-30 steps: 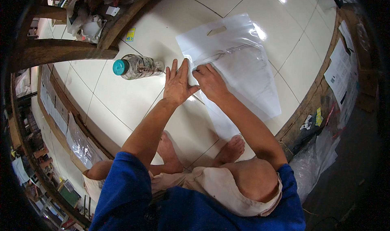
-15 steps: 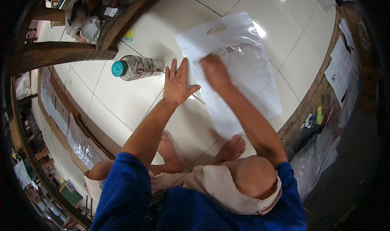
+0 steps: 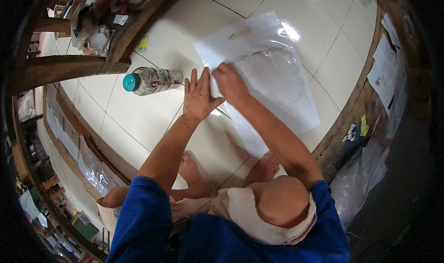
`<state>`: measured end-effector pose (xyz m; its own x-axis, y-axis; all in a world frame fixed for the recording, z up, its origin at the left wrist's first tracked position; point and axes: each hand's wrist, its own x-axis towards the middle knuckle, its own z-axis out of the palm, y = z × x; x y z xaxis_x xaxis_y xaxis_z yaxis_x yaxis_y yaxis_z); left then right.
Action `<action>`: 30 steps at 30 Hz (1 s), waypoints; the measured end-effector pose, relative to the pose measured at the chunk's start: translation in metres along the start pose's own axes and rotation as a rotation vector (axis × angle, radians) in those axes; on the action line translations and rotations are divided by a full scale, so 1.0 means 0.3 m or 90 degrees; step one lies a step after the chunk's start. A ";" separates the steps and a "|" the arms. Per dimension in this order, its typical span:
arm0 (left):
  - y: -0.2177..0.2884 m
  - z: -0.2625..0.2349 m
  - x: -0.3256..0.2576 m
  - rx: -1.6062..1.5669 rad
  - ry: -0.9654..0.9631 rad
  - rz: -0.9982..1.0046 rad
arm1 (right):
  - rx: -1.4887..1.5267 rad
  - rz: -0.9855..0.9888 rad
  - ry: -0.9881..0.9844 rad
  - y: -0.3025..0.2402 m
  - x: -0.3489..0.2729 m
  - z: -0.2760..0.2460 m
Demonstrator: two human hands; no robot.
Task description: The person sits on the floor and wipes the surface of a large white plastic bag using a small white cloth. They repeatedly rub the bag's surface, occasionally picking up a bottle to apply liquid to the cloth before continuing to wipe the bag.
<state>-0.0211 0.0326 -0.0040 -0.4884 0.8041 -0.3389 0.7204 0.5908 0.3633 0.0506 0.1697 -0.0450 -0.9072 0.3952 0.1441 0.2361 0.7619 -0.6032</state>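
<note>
A glossy, translucent white plastic bag [image 3: 277, 89] with a cut-out handle slot [image 3: 240, 33] lies on the tiled floor [image 3: 129, 113]. The left hand [image 3: 199, 99] spreads flat at its left edge; the right hand [image 3: 230, 83] curls over it, any hold hidden.

Left hand [image 3: 200, 96] was palm-down, fingers straight, thumb [image 3: 217, 102] sticking out; right hand [image 3: 230, 83] sat curled just beside it (forearms [image 3: 169, 145] angled inward, btw).
</note>
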 end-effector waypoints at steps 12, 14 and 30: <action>0.000 -0.007 0.005 0.004 0.017 0.013 | -0.138 0.114 0.044 0.277 0.066 -0.262; 0.015 -0.011 0.017 0.015 0.003 0.009 | -0.074 -0.058 0.220 0.199 0.013 -0.050; 0.013 -0.024 0.005 0.011 0.005 0.012 | -0.160 0.188 0.045 0.375 0.070 -0.340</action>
<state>-0.0225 0.0365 0.0030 -0.4782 0.8158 -0.3251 0.7380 0.5740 0.3548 0.0937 0.3159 -0.0299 -0.7633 0.6439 0.0524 0.5692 0.7088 -0.4167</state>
